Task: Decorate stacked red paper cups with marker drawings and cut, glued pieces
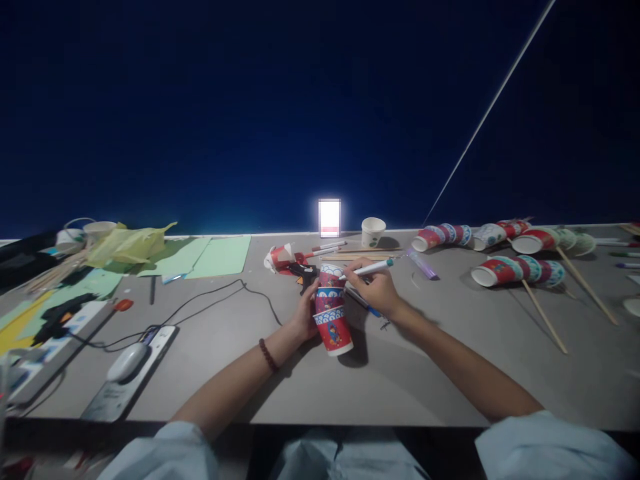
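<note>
Evidently the work sits in the middle of the near part of the desk (400, 393), where the left hand (303, 317) has its fingers curled around the left side of a cup stack (333, 327), some of them hidden behind it. The stack leans slightly, its patterned side turned towards the wearer, presumably so that the surface is easy to see and steady under the pen; whether its lower rim touches the desk, I cannot tell. From the right, the right hand (373, 287) pinches a white pen (373, 267) between its fingers, tip pointing at the uppermost cup, though contact is too small to make out. Just beyond the left hand lies what looks like a glue gun (305, 272), within easy reach. A plain cup (373, 232) stands upright at the far edge, while to the right a patterned stack (520, 271) lies on its side, perhaps because the stick (545, 319) jutting from it prevents standing.
</note>
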Demonstrator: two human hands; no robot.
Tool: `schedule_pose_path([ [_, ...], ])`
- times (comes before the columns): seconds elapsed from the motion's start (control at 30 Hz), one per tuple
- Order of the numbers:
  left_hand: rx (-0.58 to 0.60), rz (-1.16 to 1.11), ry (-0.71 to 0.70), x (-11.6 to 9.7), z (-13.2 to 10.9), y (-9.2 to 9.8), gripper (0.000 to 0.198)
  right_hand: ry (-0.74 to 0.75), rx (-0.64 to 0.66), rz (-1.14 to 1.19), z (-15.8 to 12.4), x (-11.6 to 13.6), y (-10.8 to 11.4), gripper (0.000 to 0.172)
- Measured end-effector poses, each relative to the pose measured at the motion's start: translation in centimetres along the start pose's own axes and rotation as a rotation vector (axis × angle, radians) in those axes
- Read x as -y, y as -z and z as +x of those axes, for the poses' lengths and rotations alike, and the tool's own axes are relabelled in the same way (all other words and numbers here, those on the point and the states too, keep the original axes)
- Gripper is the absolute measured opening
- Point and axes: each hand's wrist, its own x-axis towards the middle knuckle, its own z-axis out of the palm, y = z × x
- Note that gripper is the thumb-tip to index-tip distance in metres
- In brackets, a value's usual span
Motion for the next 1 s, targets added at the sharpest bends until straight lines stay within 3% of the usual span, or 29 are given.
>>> schedule_pose_path([
  [0.4,-0.038,0.003,-0.009,0.06,-0.05,-0.05,0.039,0.008,0.014,-0.062,-0.05,0.1,0.03,0.015],
  [1.0,0.016,0.025,0.016,-0.02,-0.13,-0.05,0.043,-0.069,-0.085,0.049,0.07,0.13,-0.07,0.016],
])
